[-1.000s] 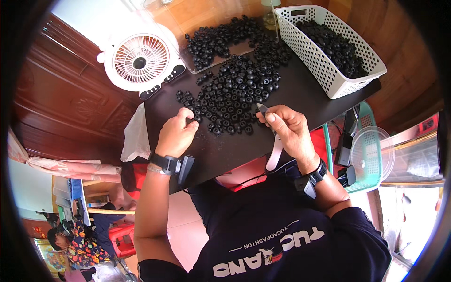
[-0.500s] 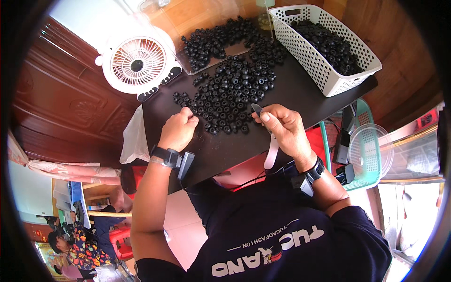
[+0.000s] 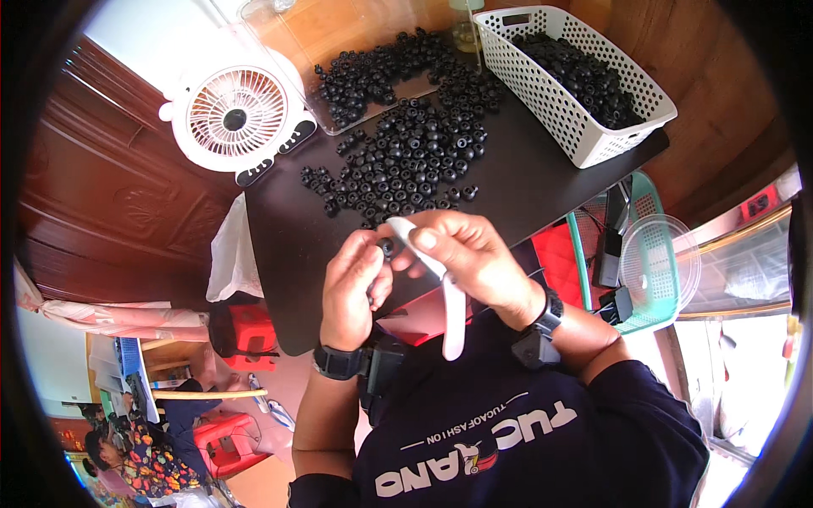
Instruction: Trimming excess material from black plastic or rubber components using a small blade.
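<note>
Head view: left hand [image 3: 356, 275] closed in a pinch on one small black piece [image 3: 386, 247]. Right hand [image 3: 466, 250] gripping a knife [image 3: 455, 322] with a pale pink handle, thumb laid along the blade [image 3: 406, 233]. Blade tip just beside the piece; can't tell if it's touching. Both hands meet at the near edge of the desk [image 3: 542, 182], loose black pieces [image 3: 406, 157] heaped just beyond.

Risks, my read: blade slips off the round, glossy surface and nicks the left fingers; cause would be pinch grip plus edge working right next to the fingertips. Piece could also spin out of the pinch and drop past the desk edge, since there's little support under it. Stray elbow or sleeve could scatter the heap, nothing fences its near side.

Counts: hands 2, knife 1, held piece 1. Loose pieces: too many, overlapping, no honest number. More of them in 1 clear tray [image 3: 411, 89] at the back and in 1 white perforated basket [image 3: 584, 144] at back right. Fan [image 3: 235, 120]: 1, at left. Teal basket [image 3: 648, 309]: 1, off the desk's right side, clear round lid [image 3: 660, 254] (1) on it.
</note>
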`<state>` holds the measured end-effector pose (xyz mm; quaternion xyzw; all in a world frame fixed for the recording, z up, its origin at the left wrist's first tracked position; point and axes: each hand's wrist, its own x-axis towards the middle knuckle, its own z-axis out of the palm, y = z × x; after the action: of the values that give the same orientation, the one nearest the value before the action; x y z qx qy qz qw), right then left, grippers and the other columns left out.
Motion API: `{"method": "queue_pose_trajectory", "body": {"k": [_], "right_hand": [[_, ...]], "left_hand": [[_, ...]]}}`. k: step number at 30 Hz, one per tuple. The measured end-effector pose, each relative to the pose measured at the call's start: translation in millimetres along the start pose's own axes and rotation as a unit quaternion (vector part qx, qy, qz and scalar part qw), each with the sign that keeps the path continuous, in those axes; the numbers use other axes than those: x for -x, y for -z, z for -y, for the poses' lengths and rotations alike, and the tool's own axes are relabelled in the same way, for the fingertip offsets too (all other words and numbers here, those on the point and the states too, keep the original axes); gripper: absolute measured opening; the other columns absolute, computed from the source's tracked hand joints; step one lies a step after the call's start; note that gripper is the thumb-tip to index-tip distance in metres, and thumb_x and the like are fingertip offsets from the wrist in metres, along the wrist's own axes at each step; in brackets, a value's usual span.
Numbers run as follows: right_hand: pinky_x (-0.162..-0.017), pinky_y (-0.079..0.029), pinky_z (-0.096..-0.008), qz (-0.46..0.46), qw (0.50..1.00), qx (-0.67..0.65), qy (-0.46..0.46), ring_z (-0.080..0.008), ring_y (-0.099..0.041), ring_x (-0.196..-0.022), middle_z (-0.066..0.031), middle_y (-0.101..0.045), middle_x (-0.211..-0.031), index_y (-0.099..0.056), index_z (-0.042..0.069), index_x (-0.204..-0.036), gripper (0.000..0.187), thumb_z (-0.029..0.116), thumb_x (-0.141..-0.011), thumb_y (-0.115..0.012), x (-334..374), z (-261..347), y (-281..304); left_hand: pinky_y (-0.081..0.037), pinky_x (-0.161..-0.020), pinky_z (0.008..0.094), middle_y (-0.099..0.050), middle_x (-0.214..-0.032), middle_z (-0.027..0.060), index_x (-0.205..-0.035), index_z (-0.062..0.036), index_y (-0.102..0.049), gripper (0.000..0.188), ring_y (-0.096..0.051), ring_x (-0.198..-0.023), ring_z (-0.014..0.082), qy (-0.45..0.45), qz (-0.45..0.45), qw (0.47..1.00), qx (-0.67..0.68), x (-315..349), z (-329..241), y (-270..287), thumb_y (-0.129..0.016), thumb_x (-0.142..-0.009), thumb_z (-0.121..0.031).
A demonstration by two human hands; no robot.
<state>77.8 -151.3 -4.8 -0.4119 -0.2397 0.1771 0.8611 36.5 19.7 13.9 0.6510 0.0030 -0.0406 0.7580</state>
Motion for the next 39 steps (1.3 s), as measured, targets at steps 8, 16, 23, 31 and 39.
{"method": "queue_pose_trajectory", "body": {"k": [8,16,23,31,39], "right_hand": [[-0.071,-0.054,-0.0285,-0.012,0.997,-0.069,-0.02,-0.0151,-0.063,-0.076,-0.0105,-0.064,-0.088,-0.061,-0.002,-0.091,0.023,0.019,-0.096,-0.052,-2,-11,-7],[-0.068,-0.055,-0.0272,-0.027,0.999,-0.043,-0.008,-0.0148,-0.063,-0.073,-0.0093,-0.063,-0.088,-0.057,-0.001,-0.081,0.026,0.019,-0.096,-0.053,-1,-19,-8],[-0.069,-0.054,-0.0267,-0.044,0.998,-0.046,-0.001,-0.0129,-0.062,-0.077,-0.0092,-0.063,-0.094,-0.057,-0.002,-0.081,0.025,0.017,-0.096,-0.053,-1,-19,-8],[-0.067,-0.055,-0.0283,-0.02,0.999,-0.034,-0.003,-0.0135,-0.062,-0.077,-0.0096,-0.064,-0.091,-0.058,-0.003,-0.084,0.023,0.016,-0.096,-0.053,2,-13,-6],[-0.063,-0.056,-0.029,0.021,0.994,-0.094,-0.053,-0.0158,-0.064,-0.069,-0.0105,-0.065,-0.087,-0.059,-0.005,-0.096,0.023,0.018,-0.096,-0.053,5,-12,-5]], "left_hand": [[-0.027,-0.042,0.0165,-0.046,-0.069,-0.0041,-0.099,-0.0036,-0.055,0.025,-0.036,-0.05,0.0013,-0.05,-0.085,0.995,0.022,3,11,-22,-0.047,-0.095,-0.027],[-0.026,-0.042,0.0171,-0.046,-0.067,-0.0047,-0.096,-0.0047,-0.055,0.023,-0.037,-0.051,0.001,-0.048,-0.114,0.992,0.028,2,23,-19,-0.046,-0.094,-0.026],[-0.025,-0.043,0.0174,-0.047,-0.067,-0.0046,-0.096,-0.0042,-0.056,0.025,-0.037,-0.052,0.0015,-0.083,-0.125,0.988,-0.048,4,27,-23,-0.046,-0.095,-0.027],[-0.027,-0.041,0.0196,-0.043,-0.062,-0.0019,-0.087,-0.0045,-0.051,0.029,-0.037,-0.048,0.0054,-0.064,-0.086,0.992,0.062,5,28,-15,-0.041,-0.096,-0.03],[-0.029,-0.045,0.0216,-0.039,-0.059,-0.0007,-0.089,-0.0018,-0.05,0.033,-0.037,-0.049,0.0075,-0.038,0.039,0.979,0.195,7,34,-9,-0.039,-0.097,-0.032]]}}
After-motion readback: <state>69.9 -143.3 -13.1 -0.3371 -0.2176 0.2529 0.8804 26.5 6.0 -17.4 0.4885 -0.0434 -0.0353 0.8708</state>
